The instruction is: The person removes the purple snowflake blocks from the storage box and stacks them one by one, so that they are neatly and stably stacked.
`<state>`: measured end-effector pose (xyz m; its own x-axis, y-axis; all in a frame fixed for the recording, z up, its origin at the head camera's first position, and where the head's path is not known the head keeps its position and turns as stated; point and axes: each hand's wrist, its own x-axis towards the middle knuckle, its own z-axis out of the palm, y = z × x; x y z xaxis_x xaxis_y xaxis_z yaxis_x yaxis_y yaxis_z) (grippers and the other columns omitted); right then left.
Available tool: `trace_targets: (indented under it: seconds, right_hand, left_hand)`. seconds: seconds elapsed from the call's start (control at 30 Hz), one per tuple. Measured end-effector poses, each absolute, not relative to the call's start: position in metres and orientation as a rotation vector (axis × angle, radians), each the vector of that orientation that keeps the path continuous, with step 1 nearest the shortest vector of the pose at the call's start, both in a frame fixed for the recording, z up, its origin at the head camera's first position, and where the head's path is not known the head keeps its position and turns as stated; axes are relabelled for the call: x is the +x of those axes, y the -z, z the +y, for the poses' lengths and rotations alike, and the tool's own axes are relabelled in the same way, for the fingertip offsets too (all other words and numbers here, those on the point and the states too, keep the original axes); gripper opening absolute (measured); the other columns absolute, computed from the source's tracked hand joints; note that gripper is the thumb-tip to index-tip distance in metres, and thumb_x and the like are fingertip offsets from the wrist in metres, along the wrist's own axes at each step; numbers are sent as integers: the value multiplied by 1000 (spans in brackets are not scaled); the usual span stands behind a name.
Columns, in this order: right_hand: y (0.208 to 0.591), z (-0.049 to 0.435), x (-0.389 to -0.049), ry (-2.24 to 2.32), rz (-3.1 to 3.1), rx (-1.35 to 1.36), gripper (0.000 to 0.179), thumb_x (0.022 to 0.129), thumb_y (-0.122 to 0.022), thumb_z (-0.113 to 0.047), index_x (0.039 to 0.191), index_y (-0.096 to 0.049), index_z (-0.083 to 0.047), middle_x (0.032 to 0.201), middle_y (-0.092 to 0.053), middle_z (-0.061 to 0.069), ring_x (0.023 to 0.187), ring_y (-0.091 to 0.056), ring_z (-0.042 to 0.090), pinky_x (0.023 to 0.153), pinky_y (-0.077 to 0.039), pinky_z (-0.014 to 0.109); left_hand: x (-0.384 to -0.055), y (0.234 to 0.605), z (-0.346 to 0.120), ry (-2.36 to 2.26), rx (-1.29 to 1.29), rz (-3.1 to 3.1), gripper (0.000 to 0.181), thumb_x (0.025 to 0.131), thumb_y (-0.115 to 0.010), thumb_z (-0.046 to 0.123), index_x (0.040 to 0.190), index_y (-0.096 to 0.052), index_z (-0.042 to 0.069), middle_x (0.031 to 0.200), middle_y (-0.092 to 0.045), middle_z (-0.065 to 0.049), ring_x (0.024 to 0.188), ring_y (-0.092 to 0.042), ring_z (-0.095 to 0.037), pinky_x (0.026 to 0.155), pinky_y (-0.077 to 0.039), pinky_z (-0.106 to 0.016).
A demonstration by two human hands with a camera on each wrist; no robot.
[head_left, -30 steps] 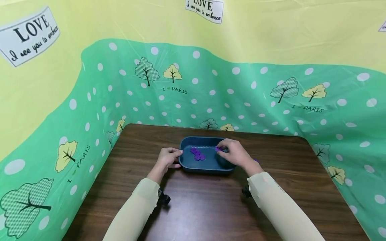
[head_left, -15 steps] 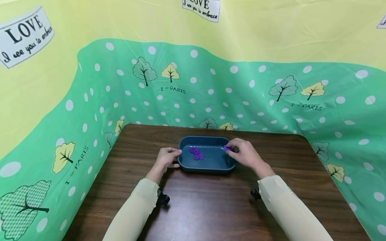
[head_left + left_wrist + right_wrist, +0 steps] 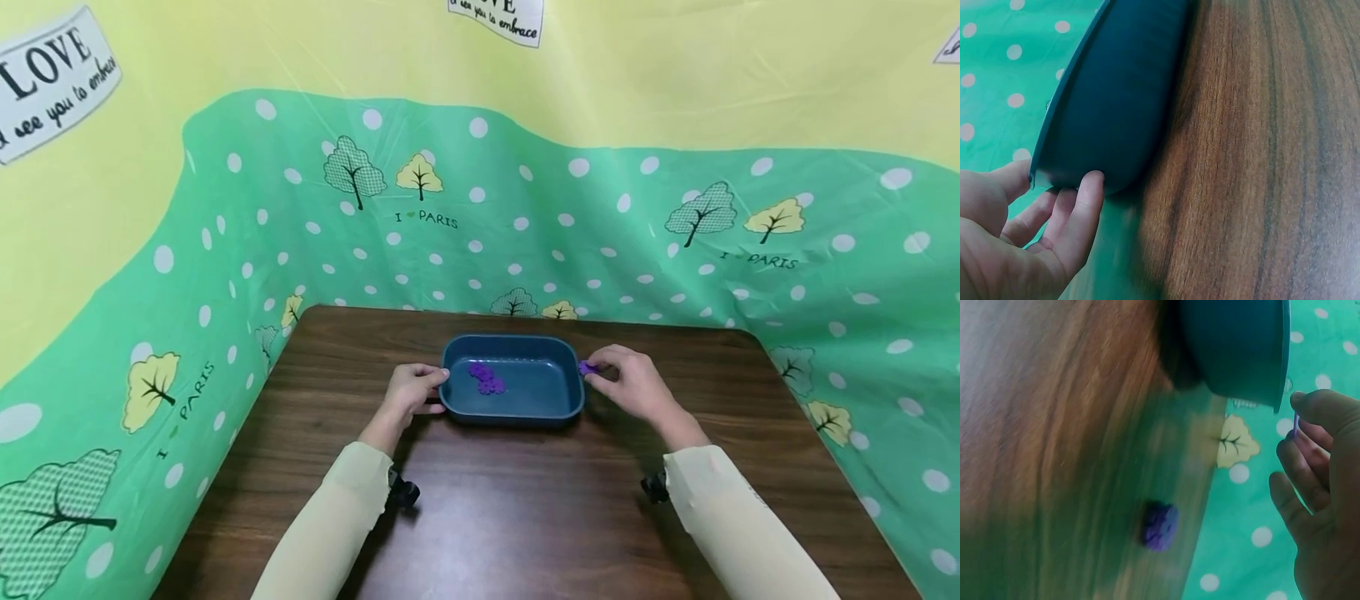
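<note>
A dark blue rectangular tray (image 3: 517,408) lies on the table. My left hand (image 3: 411,387) grips its left end, thumb at the rim and fingers against the outer wall, as the left wrist view (image 3: 1041,231) of the hand shows. Inside the tray, toward its left, lie several flat purple flower-shaped pieces (image 3: 487,379). Just past the right rim, my right hand (image 3: 630,382) pinches another purple piece (image 3: 587,367) between thumb and fingers. In the right wrist view that piece appears edge-on as a thin strip (image 3: 1295,425).
A small stack of purple pieces (image 3: 1161,526) sits on the table right of the tray; the right hand and arm hide it in the head view. The brown wood-grain table (image 3: 495,517) is bordered by a green and yellow printed cloth (image 3: 517,225).
My right hand has moved right, from over the tray's inside to beyond its right rim, still pinching a purple piece. My left hand keeps its grip; the head view has shifted slightly.
</note>
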<state>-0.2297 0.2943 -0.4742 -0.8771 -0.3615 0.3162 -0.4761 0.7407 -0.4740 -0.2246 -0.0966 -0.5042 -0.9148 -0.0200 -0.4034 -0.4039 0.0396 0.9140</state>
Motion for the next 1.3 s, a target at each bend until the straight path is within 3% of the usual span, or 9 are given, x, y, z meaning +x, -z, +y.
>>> trace_targets:
  seconds: [0.2,0.87,1.3]
  right_hand:
    - [478,312,-225,-777,-2722,599,14,88,-82,-12,101,-77,-8,103,-74,5,89,-69,21,70,-61,42]
    - [503,358,-205,-757,-2830,365,17,92,-79,-15,104,-77,-4,111,-73,16,104,-68,38,86,-57,59]
    - [515,367,-204,-741,-2930,311,20,94,-75,-17,108,-75,-4,117,-71,18,111,-65,42,93,-54,63]
  left_hand:
    - [-225,502,-98,-1945,-433,2040,29,99,-71,22,118,-70,-1,116,-67,-24,102,-70,-34,79,-66,-46]
    - [-224,501,-97,-1932,-429,2054,28,100,-70,23,117,-70,1,115,-67,-23,100,-70,-33,77,-66,-44]
    - [-221,501,-97,-1928,-431,2069,29,100,-70,23,117,-70,1,116,-67,-24,99,-71,-33,79,-66,-45]
